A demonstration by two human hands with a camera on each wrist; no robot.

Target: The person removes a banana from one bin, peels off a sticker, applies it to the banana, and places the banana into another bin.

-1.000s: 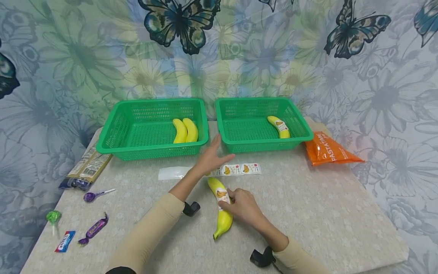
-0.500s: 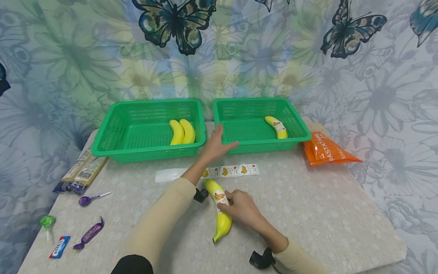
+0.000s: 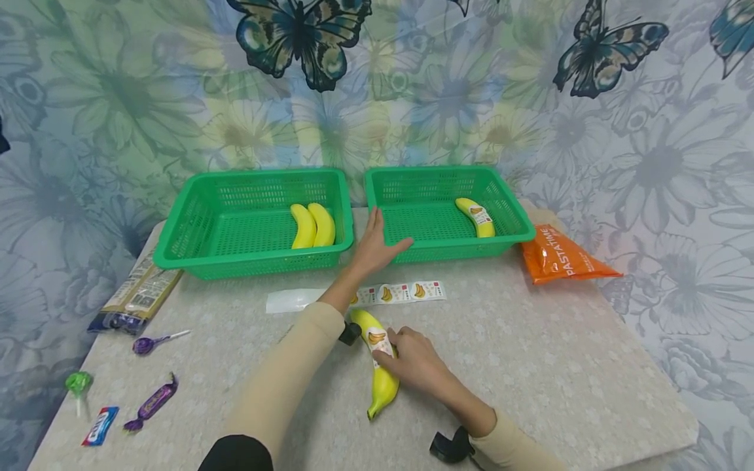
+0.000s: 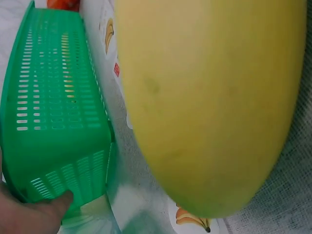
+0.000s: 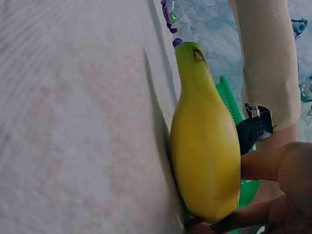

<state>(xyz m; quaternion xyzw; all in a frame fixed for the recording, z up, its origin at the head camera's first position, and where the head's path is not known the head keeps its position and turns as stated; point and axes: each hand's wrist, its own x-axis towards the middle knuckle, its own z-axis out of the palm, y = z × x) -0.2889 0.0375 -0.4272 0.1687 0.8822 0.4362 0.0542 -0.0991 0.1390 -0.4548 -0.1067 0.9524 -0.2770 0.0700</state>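
Note:
A yellow banana (image 3: 383,386) with a banana-picture label (image 3: 377,340) lies on the table in front of me. My right hand (image 3: 414,356) grips it from the right, thumb on the label's side; the right wrist view shows fingers against the banana (image 5: 204,141). My left hand (image 3: 374,252) reaches forward over the gap between two baskets, fingers straight and thumb spread, overlapping the left end of the right green basket (image 3: 471,243). In the left wrist view its thumb (image 4: 53,207) is right at the green basket's end wall (image 4: 53,151). One labelled banana (image 3: 476,217) lies in that basket.
The left green basket (image 3: 253,263) holds two unlabelled bananas (image 3: 313,226). A label strip (image 3: 412,292) lies partly under my left forearm. Orange pasta bag (image 3: 568,255) at right; gold package (image 3: 138,294), lollipops (image 3: 144,345) and wrapped candies (image 3: 154,402) at left.
My left hand has moved forward and slightly right, up to the right basket's near-left corner. The right hand keeps its grip on the banana. The head view has shifted slightly.

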